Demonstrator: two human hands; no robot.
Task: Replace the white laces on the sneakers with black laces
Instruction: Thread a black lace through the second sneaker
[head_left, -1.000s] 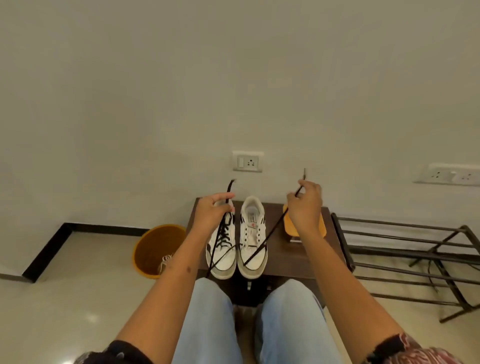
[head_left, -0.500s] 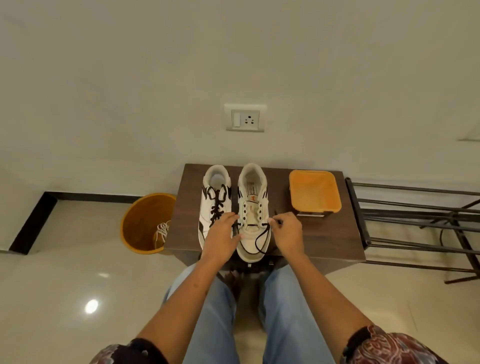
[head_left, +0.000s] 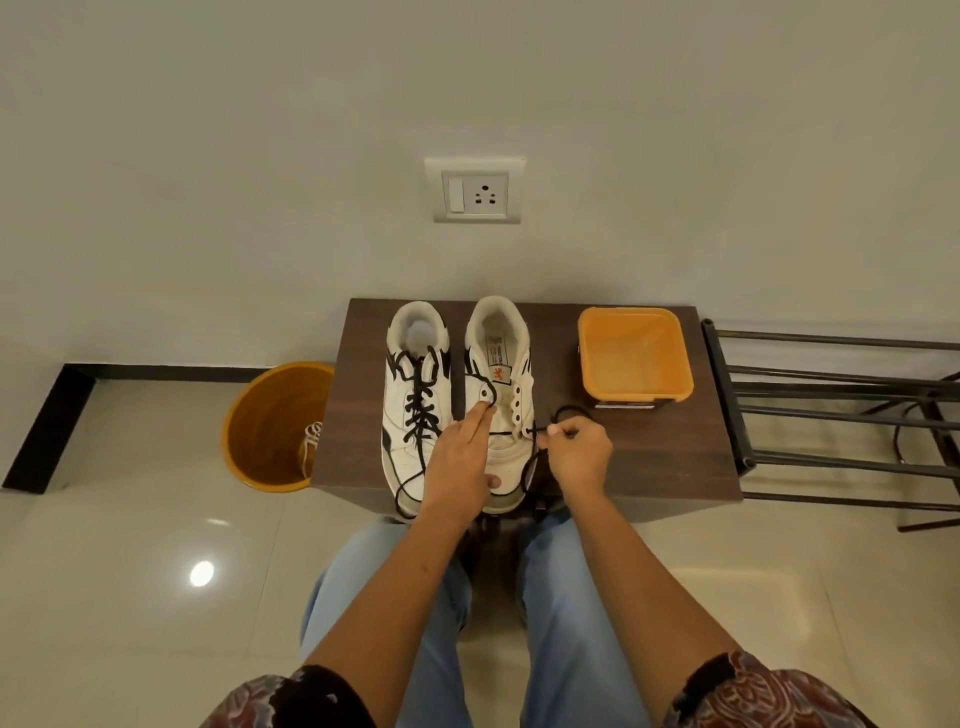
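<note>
Two white sneakers stand side by side on a small dark wooden table. The left sneaker is threaded with a black lace. The right sneaker has mostly bare eyelets, and a black lace crosses its lowest ones. My left hand lies on the right sneaker's toe, its straight fingers touching the left eyelet row. My right hand pinches the black lace just right of the shoe, where it loops over the table.
An orange square tub sits on the table's right side. An orange bin with a white lace inside stands on the floor to the left. A black metal rack is on the right. A wall socket is above.
Both hands came down from holding the lace ends raised to the right sneaker. The view tilted down. My left hand now lies flat on the shoe and my right pulls lace sideways.
</note>
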